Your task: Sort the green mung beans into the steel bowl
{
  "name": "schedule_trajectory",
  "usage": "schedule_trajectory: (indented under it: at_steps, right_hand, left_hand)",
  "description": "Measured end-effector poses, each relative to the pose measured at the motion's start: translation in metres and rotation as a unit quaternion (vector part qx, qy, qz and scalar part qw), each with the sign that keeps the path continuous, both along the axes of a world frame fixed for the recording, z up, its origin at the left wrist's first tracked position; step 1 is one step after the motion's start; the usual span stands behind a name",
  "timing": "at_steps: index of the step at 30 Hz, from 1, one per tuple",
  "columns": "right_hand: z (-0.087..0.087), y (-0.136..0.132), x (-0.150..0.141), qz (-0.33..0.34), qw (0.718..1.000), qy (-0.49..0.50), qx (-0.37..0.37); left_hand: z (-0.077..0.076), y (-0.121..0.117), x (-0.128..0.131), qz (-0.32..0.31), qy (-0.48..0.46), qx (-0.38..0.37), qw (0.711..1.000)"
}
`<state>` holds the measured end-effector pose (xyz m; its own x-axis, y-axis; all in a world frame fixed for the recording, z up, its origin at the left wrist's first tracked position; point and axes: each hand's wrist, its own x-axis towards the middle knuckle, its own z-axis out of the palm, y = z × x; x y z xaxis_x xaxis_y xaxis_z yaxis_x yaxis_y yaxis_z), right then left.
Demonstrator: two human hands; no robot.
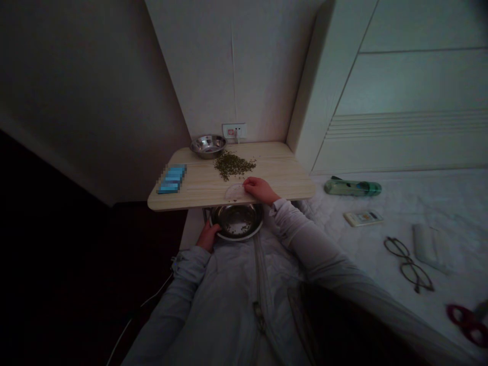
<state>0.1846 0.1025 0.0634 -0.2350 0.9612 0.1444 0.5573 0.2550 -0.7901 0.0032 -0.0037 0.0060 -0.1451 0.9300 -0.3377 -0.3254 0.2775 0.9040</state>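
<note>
My left hand (208, 237) grips the left rim of a shiny metal bowl (225, 214), held just below the front edge of a small wooden table (202, 190). A few small grains lie scattered inside this bowl. My right hand (261, 189) is closed, pinching a thin, pale, rounded piece (234, 192) against the tabletop near that edge; its material is unclear. A few dark specks lie beside it. Beyond it spreads a loose heap of small green beans (233, 165). At the back left of the table stands a second metal bowl (209, 147).
A blue, blurred-out flat item (172, 179) lies on the table's left. Behind is a wall socket (234, 130) with a plug. On the bed (324, 213) to the right are a green bottle-like case (353, 187), a phone (363, 218), eyeglasses (408, 264), a pale case (429, 246) and red-handled scissors (467, 323).
</note>
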Motion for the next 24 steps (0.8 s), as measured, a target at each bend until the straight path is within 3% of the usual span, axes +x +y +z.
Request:
schedule_trajectory:
  at_steps: [24]
  right_hand:
    - [-0.0015,0.0008,0.0000,0.017,1.000,0.005,0.003]
  left_hand:
    - [-0.0024,0.0013,-0.0008,-0.011,-0.014,0.007,1.000]
